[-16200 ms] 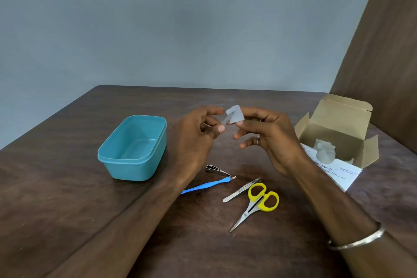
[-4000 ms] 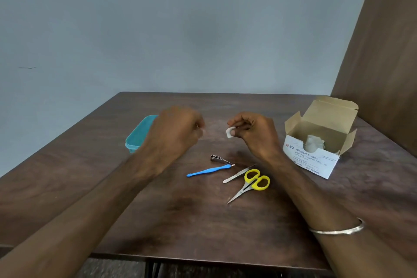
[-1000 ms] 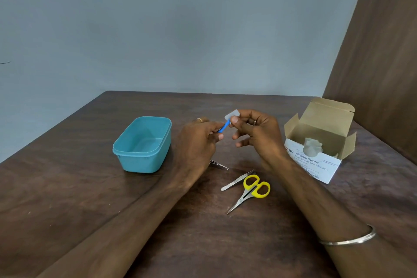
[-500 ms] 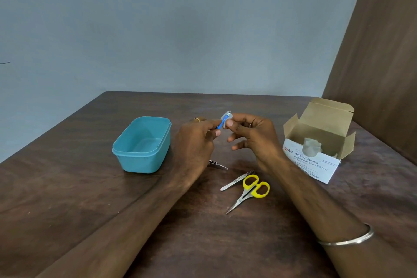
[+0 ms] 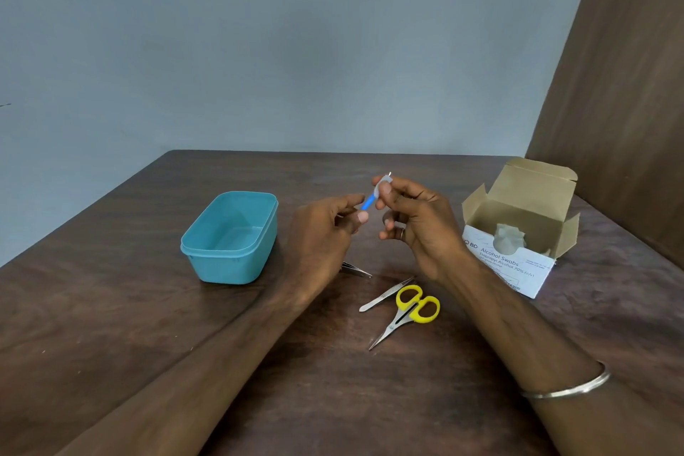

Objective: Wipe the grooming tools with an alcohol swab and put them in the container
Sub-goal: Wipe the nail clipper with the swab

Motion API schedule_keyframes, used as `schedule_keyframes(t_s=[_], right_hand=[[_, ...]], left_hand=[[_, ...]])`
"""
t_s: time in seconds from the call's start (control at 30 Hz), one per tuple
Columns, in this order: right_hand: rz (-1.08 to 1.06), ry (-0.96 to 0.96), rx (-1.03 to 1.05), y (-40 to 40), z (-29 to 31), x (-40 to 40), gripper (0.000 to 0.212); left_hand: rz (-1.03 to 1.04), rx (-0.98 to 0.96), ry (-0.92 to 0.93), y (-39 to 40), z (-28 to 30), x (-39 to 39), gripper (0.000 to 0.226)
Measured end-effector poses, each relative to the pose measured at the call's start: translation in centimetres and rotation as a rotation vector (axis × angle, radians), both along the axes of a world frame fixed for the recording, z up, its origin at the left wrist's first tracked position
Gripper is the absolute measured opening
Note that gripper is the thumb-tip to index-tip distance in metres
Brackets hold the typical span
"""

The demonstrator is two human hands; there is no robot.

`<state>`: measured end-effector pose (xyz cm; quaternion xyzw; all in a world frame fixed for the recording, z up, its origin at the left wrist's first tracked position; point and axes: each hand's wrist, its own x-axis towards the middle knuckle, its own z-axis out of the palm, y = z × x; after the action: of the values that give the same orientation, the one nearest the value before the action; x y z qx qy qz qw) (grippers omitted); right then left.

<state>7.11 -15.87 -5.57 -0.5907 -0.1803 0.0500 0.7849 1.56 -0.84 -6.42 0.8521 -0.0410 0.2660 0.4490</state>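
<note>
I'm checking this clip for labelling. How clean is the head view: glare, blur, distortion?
Head view: soft, even light, faint sheen on the table, no harsh glare; wide-angle bending at the edges; hands, swab and scissors sharp, box print readable.

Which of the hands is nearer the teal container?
Left. The left hand, holding the blue-handled tool, sits just right of the teal container; the right hand, wiping with the swab, is farther right.
</note>
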Motion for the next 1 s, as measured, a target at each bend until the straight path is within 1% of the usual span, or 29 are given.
schedule_keyframes(t_s=[0.13, 0.37, 0.53, 0.67, 0.77, 0.87, 1.0], right_hand=[[0.009, 0.021, 0.039, -0.12, 0.14, 0.08, 0.014], [0.060, -0.012, 0.006, 0.04, 0.07, -0.03, 0.018], [0.068, -0.051, -0.059, 0.24, -0.32, -0.21, 0.020], [0.062, -0.081, -0.110, 0.37, -0.41, -0.24, 0.017], [0.056, -0.097, -0.143, 0.24, -0.30, -0.25, 0.019], [0.066, -0.068, -0.099, 0.13, -0.06, -0.32, 0.021], [0.095, -0.005, 0.024, -0.13, 0.35, -0.27, 0.021]], left_hand=[[0.020, -0.022, 0.015, -0.26, 0.10, -0.38, 0.022], [0.012, -0.035, 0.029, -0.04, 0.00, -0.53, 0.023], [-0.024, -0.040, 0.039, -0.30, 0.43, -0.80, 0.032], [-0.023, -0.037, 0.049, -0.06, 0.43, -0.74, 0.029], [-0.029, -0.025, 0.061, 0.08, 0.41, -0.67, 0.031], [-0.053, -0.060, 0.071, -0.17, 0.49, -0.69, 0.035], [-0.125, -0.207, 0.100, -0.63, 0.49, -0.68, 0.035]])
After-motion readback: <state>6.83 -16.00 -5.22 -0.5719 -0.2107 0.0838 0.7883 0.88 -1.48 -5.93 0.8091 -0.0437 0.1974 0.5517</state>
